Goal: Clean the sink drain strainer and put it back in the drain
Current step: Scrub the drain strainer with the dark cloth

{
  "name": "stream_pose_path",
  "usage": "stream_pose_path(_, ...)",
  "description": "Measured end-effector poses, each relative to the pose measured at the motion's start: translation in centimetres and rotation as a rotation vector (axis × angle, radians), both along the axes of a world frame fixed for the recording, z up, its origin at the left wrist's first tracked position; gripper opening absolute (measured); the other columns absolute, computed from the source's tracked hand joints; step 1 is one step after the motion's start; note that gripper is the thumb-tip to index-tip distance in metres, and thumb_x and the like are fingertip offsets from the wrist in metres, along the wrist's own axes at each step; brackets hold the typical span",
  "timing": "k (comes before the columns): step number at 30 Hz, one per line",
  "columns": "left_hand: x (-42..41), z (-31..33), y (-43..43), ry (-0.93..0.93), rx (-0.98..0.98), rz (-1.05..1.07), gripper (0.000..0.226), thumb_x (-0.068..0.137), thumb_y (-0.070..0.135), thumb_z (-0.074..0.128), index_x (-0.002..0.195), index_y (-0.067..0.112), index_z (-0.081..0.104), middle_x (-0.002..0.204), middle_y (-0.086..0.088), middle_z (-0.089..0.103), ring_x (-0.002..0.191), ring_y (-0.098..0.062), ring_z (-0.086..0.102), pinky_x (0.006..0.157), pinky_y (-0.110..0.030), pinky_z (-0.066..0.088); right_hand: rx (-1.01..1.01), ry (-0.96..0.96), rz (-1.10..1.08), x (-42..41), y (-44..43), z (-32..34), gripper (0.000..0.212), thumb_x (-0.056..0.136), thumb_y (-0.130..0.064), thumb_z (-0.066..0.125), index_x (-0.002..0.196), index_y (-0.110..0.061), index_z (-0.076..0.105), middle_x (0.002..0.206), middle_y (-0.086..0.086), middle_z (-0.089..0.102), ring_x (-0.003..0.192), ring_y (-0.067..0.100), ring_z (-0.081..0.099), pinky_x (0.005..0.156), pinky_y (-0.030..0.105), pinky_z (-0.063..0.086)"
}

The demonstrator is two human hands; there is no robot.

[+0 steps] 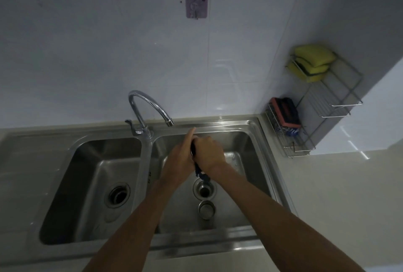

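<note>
Two bare forearms reach in from the near edge and meet over the right basin (244,140) of the steel sink. Left hand (178,162) cups a dark round piece (192,151), forefinger straight and pointing away, its other fingers hidden behind it. Right hand (210,151) has its fingers curled tight over the same piece. A dark blue rag (199,172) hangs between the wrists; which hand holds it cannot be told. Below, the drain (204,191) stands open, and a metal strainer cup (206,208) sits on the basin floor just beside it. The faucet (148,105) arches behind.
</note>
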State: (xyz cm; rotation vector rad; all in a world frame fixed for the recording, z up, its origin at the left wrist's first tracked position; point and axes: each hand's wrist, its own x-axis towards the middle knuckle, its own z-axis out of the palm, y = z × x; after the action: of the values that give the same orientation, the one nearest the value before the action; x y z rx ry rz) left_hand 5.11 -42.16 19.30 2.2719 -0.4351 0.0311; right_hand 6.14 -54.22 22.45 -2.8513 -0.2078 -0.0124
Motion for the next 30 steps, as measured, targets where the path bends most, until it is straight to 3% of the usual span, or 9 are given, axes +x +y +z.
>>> stream_pose_path(3,-0.5,-0.2,0.3,-0.081,0.061,-0.016,0.078,0.1,0.011,0.064,0.163,0.013,0.019,0.129,-0.017,0.066,0.112,-0.03,0.066,0.092,-0.046,0.056,0.172,0.273,-0.032,1.3,-0.9,0.6,0.015,0.092,-0.015,0.054,0.091,-0.007,0.067,0.082,0.008,0.067,0.071,0.019,0.062,0.062,0.025,0.047)
stream_pose_path(8,-0.2,-0.7,0.9,-0.165,-0.007,0.05,0.074,0.087,0.011,0.079,0.146,0.029,0.037,0.115,-0.006,0.072,0.091,-0.003,0.062,0.074,-0.004,0.043,1.121,0.71,-0.342,1.2,-2.6,1.2,0.017,0.093,-0.018,0.065,0.086,-0.005,0.073,0.086,0.014,0.075,0.075,0.021,0.072,0.059,0.027,0.055)
stream_pose_path(12,-0.3,-1.5,1.2,0.043,-0.079,0.155,0.079,0.087,0.024,0.081,0.153,0.026,0.037,0.109,0.006,0.072,0.084,-0.009,0.069,0.071,-0.028,0.058,1.498,0.647,-0.445,2.2,-3.4,1.6,0.014,0.096,-0.015,0.062,0.094,-0.005,0.072,0.083,0.012,0.077,0.075,0.022,0.074,0.062,0.03,0.058)
stream_pose_path(13,-0.3,-1.7,1.2,0.062,-0.096,0.193,0.084,0.083,0.026,0.085,0.152,0.023,0.037,0.112,0.008,0.071,0.089,-0.01,0.07,0.075,-0.031,0.059,1.466,0.574,-0.431,2.6,-3.7,1.9,0.013,0.096,-0.017,0.065,0.095,-0.007,0.073,0.086,0.011,0.078,0.08,0.023,0.074,0.064,0.03,0.059)
stream_pose_path(15,-0.2,-1.7,0.9,0.075,-0.092,0.233,0.103,0.072,0.031,0.093,0.154,0.02,0.032,0.114,0.021,0.063,0.095,0.003,0.065,0.078,-0.015,0.053,1.308,0.448,-0.36,3.0,-4.2,2.1,0.011,0.094,-0.02,0.069,0.091,-0.01,0.074,0.089,0.01,0.077,0.084,0.024,0.074,0.067,0.029,0.06)
stream_pose_path(17,-0.2,-1.5,0.9,0.11,-0.122,0.231,0.117,0.067,0.036,0.096,0.157,0.029,0.021,0.11,0.031,0.056,0.095,0.017,0.06,0.074,-0.004,0.046,0.95,0.311,-0.173,2.7,-4.1,1.8,0.011,0.09,-0.025,0.072,0.086,-0.015,0.073,0.087,0.004,0.075,0.083,0.019,0.071,0.07,0.029,0.054)
stream_pose_path(20,0.5,-0.8,0.4,0.171,-0.094,0.206,0.118,0.073,0.026,0.092,0.16,0.037,0.012,0.108,0.019,0.065,0.1,-0.006,0.069,0.082,-0.025,0.057,0.328,0.135,0.11,1.9,-3.1,0.6,0.013,0.086,-0.017,0.071,0.097,-0.019,0.076,0.101,0.002,0.074,0.094,0.019,0.066,0.082,0.031,0.051)
stream_pose_path(23,0.7,-0.1,-0.8,0.164,-0.027,0.165,0.125,0.071,0.018,0.093,0.163,0.028,0.01,0.098,0.005,0.07,0.093,-0.022,0.071,0.084,-0.046,0.059,-0.01,-0.045,0.128,1.3,-2.1,-0.4,0.016,0.088,-0.007,0.061,0.098,-0.012,0.072,0.1,0.009,0.07,0.092,0.028,0.067,0.074,0.034,0.051)
stream_pose_path(30,-0.3,0.0,-2.1,0.155,0.029,0.203,0.117,0.078,0.018,0.09,0.164,0.016,0.01,0.128,-0.007,0.07,0.112,-0.027,0.069,0.094,-0.046,0.056,-0.177,-0.147,0.113,1.1,-1.2,-1.8,0.028,0.092,-0.01,0.061,0.12,-0.009,0.059,0.117,0.012,0.061,0.107,0.029,0.061,0.084,0.037,0.054)
